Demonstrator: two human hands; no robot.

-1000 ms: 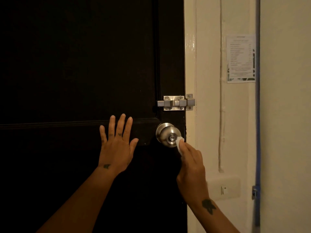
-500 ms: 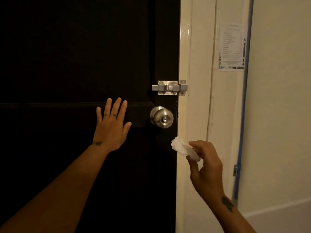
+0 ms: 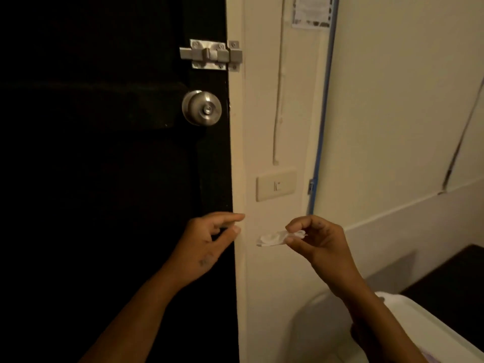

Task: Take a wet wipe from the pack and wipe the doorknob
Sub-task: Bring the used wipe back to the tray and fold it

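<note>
The doorknob sits below the latch, with the switch lower right on the wall.

Open air before doorknob

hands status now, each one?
Left hand: loosely curled, empty, off the door.
Right hand: pinching the wet wipe, clear of the doorknob.
</note>
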